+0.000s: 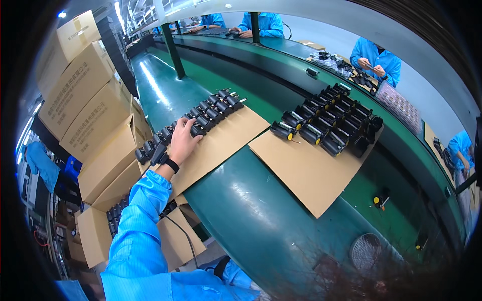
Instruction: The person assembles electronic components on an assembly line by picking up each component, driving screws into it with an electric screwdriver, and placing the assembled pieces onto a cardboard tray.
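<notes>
My left hand, in a blue sleeve with a black band at the wrist, reaches over rows of black housings standing on a cardboard sheet. Its thumb and fingers are closed around one black cylindrical housing in the near row. Fingers partly cover that piece, and its exact kind is unclear. My right hand is out of the picture. To the right, a second cardboard sheet carries several rows of similar black units, some with yellow parts.
Stacked cartons rise at the left, above an open box holding more black parts. A green conveyor with a loose black-and-yellow unit runs along the right. Co-workers in blue sit beyond it. A black cord hangs near my arm.
</notes>
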The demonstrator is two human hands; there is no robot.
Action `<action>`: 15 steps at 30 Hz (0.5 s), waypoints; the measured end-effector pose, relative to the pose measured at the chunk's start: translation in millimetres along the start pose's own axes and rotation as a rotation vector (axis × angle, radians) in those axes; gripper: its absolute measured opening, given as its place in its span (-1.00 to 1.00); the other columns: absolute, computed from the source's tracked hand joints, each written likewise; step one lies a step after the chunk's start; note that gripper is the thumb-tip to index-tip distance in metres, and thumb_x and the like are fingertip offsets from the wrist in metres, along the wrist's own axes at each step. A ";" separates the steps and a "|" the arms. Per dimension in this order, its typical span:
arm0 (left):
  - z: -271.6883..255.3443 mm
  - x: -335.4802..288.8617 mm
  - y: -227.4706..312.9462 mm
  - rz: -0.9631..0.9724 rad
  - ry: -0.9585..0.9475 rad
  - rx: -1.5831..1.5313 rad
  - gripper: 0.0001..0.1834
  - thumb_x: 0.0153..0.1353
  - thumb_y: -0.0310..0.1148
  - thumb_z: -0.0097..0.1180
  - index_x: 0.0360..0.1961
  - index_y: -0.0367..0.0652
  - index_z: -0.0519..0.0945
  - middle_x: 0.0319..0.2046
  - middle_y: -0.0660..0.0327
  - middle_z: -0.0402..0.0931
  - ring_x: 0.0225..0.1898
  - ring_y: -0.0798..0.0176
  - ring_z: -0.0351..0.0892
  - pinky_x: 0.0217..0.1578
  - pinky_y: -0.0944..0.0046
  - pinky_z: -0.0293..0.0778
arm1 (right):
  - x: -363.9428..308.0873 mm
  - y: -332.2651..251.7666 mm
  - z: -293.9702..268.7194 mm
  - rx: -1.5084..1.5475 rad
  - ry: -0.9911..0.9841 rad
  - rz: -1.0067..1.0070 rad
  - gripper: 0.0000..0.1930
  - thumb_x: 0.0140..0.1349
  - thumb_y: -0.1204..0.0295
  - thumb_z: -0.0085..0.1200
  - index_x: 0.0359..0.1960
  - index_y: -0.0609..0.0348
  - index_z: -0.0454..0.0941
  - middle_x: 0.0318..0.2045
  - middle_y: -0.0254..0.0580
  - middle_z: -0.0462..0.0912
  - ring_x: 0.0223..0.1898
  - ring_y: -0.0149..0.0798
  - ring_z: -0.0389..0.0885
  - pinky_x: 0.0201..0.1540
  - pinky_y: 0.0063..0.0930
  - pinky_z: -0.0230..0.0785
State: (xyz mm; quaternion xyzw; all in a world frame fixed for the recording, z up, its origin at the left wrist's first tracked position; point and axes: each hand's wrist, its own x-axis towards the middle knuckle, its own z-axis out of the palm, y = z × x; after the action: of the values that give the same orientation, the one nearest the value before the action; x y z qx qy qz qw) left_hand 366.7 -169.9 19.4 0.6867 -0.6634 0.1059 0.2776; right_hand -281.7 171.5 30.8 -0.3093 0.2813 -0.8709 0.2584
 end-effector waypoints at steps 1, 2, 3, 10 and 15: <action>2.7 1.5 -2.2 0.009 0.009 0.007 -0.24 -0.02 -0.32 0.52 0.26 -0.14 0.51 0.20 -0.04 0.38 0.20 -0.19 0.47 0.22 -0.02 0.46 | -1.1 0.2 0.1 -0.002 0.007 -0.004 -0.14 0.25 -0.58 -0.23 -0.14 0.07 0.54 -0.55 -0.17 0.53 -0.64 -0.25 0.40 -0.56 -0.38 0.22; 4.6 2.6 -6.4 -0.001 -0.006 -0.001 -0.21 -0.02 -0.31 0.52 0.29 -0.10 0.49 0.22 -0.01 0.37 0.25 -0.17 0.43 0.26 -0.04 0.40 | -2.3 0.4 0.5 -0.008 0.017 0.009 -0.15 0.25 -0.58 -0.22 -0.14 0.06 0.53 -0.56 -0.18 0.51 -0.64 -0.26 0.38 -0.56 -0.38 0.22; 7.3 2.3 1.3 0.010 -0.014 -0.009 -0.21 -0.02 -0.31 0.52 0.29 -0.10 0.49 0.22 -0.01 0.37 0.25 -0.17 0.43 0.26 -0.04 0.40 | -3.1 -1.0 3.9 -0.022 0.029 0.020 -0.15 0.25 -0.58 -0.22 -0.14 0.05 0.53 -0.57 -0.20 0.50 -0.65 -0.27 0.37 -0.56 -0.38 0.21; 7.9 -17.5 173.9 0.387 -0.059 -0.430 -0.26 0.09 -0.34 0.40 0.33 -0.15 0.44 0.29 -0.03 0.36 0.35 -0.15 0.34 0.35 -0.07 0.25 | 5.1 13.9 20.7 0.044 -0.062 -0.025 -0.28 0.38 -0.41 -0.13 -0.19 0.14 0.33 -0.61 -0.30 0.34 -0.69 -0.38 0.31 -0.65 -0.51 0.23; 10.9 -56.7 365.4 0.843 -0.383 -0.766 -0.38 0.19 -0.43 0.29 0.31 -0.18 0.47 0.26 -0.03 0.42 0.32 -0.16 0.40 0.34 -0.05 0.31 | 7.7 9.9 27.5 0.006 -0.031 -0.022 -0.22 0.37 -0.49 -0.28 -0.20 0.11 0.37 -0.64 -0.31 0.37 -0.72 -0.37 0.33 -0.65 -0.45 0.23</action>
State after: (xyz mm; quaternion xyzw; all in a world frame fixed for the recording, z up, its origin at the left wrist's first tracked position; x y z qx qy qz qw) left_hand 4.3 -114.7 69.3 0.2225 -0.9078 -0.1653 0.3148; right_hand -265.4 150.6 45.3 -0.3251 0.2712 -0.8695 0.2543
